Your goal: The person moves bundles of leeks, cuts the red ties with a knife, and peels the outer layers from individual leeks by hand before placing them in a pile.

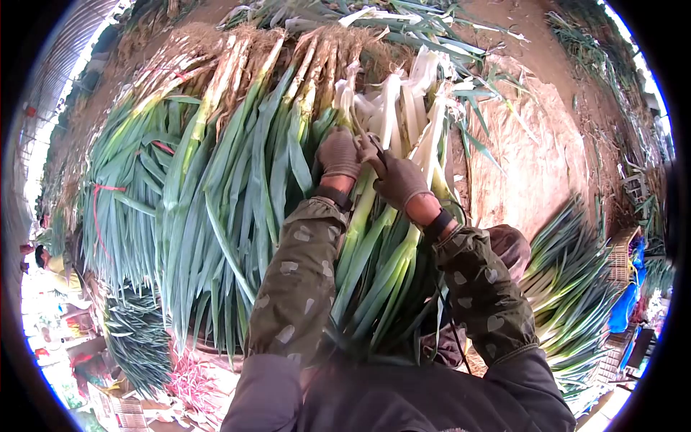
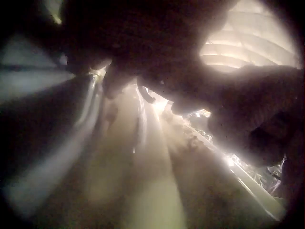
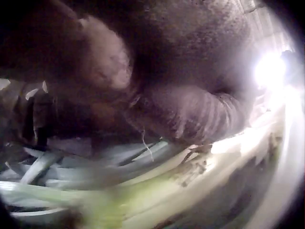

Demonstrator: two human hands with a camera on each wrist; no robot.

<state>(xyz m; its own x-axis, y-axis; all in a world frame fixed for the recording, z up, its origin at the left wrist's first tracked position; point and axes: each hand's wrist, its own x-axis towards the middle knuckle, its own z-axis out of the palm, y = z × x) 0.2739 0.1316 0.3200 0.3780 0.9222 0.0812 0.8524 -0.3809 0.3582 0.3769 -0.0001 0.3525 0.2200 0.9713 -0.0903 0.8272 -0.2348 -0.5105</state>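
Both hands wear brown gloves and meet over a broad pile of leeks (image 1: 248, 155). My left hand (image 1: 338, 155) has its fingers curled round a leek (image 1: 345, 101) just below the white stem. Close on its right, my right hand (image 1: 403, 180) is curled with its fingertips against the left thumb, pinching a thin tan strip (image 1: 358, 128) beside that stem; what the strip is, I cannot tell. Cleaned white leeks (image 1: 425, 79) lie beyond and right of the hands. In the right wrist view a bare fingertip (image 3: 114, 67) pokes out of the dark glove (image 3: 190, 114). The left wrist view is mostly dark and blurred.
Unpeeled leeks with brown roots (image 1: 216, 79) fill the left side, one bunch tied with a red band (image 1: 108, 189). A pale sheet (image 1: 522, 151) lies at right on the soil. More green bunches (image 1: 568, 295) lie at lower right, near a wicker basket (image 1: 621, 255).
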